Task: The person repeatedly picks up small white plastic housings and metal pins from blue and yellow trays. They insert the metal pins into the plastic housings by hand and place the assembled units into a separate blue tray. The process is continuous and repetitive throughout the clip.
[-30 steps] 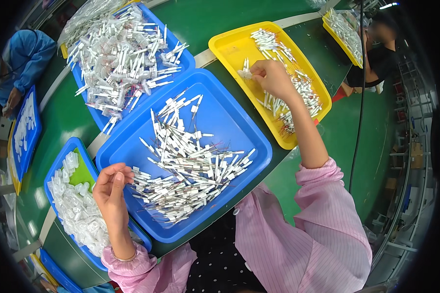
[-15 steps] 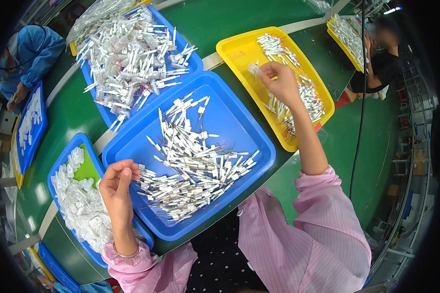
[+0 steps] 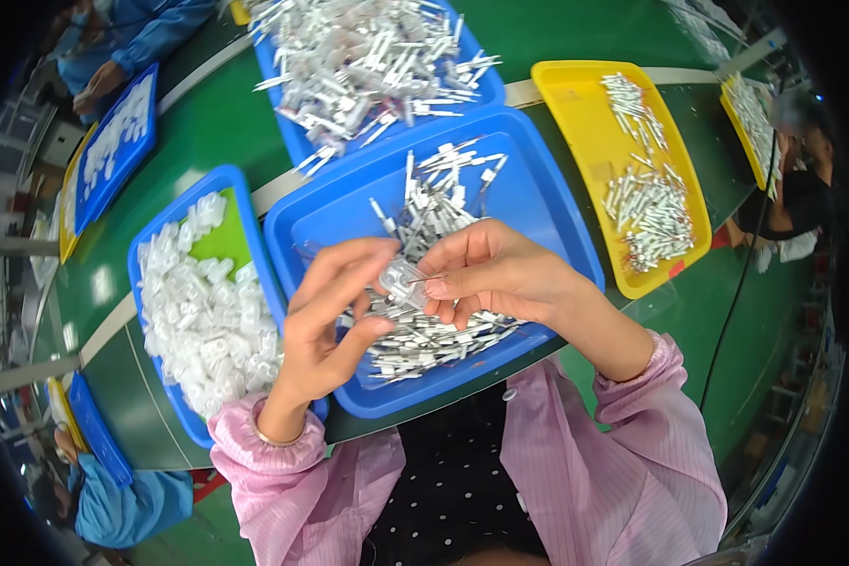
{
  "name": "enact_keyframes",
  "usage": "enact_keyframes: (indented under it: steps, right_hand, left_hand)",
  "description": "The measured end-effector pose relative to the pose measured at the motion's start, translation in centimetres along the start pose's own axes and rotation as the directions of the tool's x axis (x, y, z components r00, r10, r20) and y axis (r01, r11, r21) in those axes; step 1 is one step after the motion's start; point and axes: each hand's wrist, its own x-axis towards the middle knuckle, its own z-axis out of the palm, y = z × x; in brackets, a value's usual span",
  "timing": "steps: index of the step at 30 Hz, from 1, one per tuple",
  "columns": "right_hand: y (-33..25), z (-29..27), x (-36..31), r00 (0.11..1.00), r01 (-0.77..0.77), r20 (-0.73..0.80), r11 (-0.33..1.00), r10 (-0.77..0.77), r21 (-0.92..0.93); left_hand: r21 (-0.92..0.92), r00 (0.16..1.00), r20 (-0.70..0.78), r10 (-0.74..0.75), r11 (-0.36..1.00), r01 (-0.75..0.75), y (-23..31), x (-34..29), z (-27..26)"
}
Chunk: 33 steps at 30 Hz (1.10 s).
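Right hand: has left the yellow rectangular plastic tray and come over the large blue rectangular plastic tray; thumb and fingers pinch a small clear plastic housing
Left hand: has moved inward from the blue tray's left side; its fingers are curved and parted from the thumb, not clenched; whether a fingertip touches the housing I cannot tell
Clear housing: between the two hands, above the thin white sticks with dark wires piled in the large tray
Thin dark wire: shows at the right fingertips, crossing the housing; whether it runs inside cannot be told
Yellow tray: well apart on the right, no hand over it now
What the shift means: the handling appears to have passed from a one-handed reach to two-handed work on the housing
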Motion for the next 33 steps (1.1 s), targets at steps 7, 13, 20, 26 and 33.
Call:
enact_keyframes:
  steps: [7,13,20,26,33]
  right_hand:
    - [0.7,1.4,2.4,0.994,0.105,-0.046,0.994,-0.104,0.015]
    - [2.6,0.3,2.9,0.788,0.189,-0.160,0.482,-0.594,-0.856]
    - [4.9,1.2,5.0,0.799,0.117,0.319,-0.390,-0.509,-0.914]
    - [4.4,1.5,5.6,0.839,0.051,0.293,-0.470,-0.459,-0.881]
    - [1.4,1.6,3.4,0.560,0.175,0.206,-0.129,-0.802,-0.976]
  left_hand:
    - [-0.220,0.937,-0.235,-0.260,0.953,0.209,-0.6,-0.3,-0.1]
    - [-0.335,0.810,-0.348,-0.472,0.870,0.363,-1.4,-0.1,-1.1]
    - [-0.531,0.809,-0.349,-0.473,0.811,0.245,-1.4,0.1,-1.9]
    - [-0.765,0.817,-0.168,-0.551,0.595,0.244,-1.2,0.0,-2.6]
    - [-0.853,0.821,-0.066,-0.567,0.459,0.249,-1.6,-0.4,-2.8]
